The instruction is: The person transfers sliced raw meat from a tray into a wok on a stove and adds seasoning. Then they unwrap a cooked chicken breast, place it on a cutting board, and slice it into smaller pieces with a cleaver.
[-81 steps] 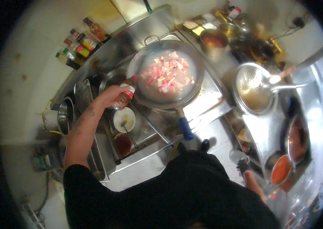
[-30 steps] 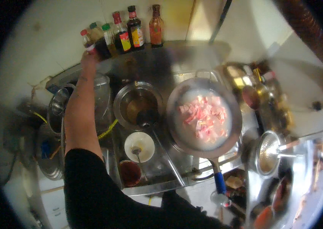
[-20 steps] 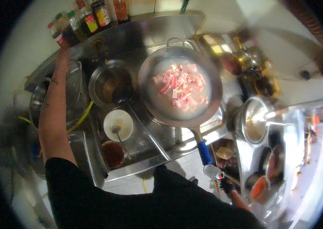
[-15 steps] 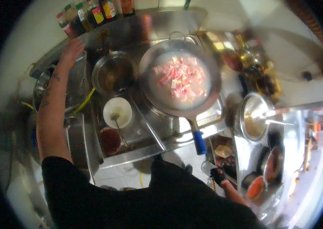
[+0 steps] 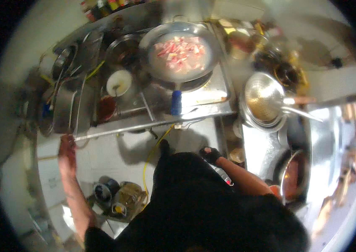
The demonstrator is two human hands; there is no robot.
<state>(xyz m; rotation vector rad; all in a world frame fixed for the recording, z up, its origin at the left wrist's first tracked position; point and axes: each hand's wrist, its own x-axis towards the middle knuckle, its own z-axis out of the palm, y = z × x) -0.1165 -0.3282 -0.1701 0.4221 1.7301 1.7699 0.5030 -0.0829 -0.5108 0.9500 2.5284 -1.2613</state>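
Note:
My left hand (image 5: 66, 143) hangs blurred at the front edge of the steel stove counter (image 5: 144, 126), fingers loose, nothing in it. My right hand (image 5: 210, 154) is low by my dark apron, closed around a small dark object; a thin metal piece (image 5: 224, 176) with a red tip lies along my forearm. Neither hand touches the wok (image 5: 157, 67) of pink meat pieces (image 5: 180, 49), which sits on the burner with its blue handle (image 5: 176, 102) pointing toward me.
Left of the wok are a white bowl (image 5: 119, 82), a bowl of red sauce (image 5: 107, 107) and a steel pot (image 5: 123, 48). Sauce bottles (image 5: 102, 5) line the back shelf. A wire strainer (image 5: 264, 98) rests at right. Jars (image 5: 115, 197) and a yellow hose (image 5: 157, 147) are on the floor.
My left hand put a bottle back on the shelf, then dropped from the shelf down to the counter's front edge. My view has swung down and left.

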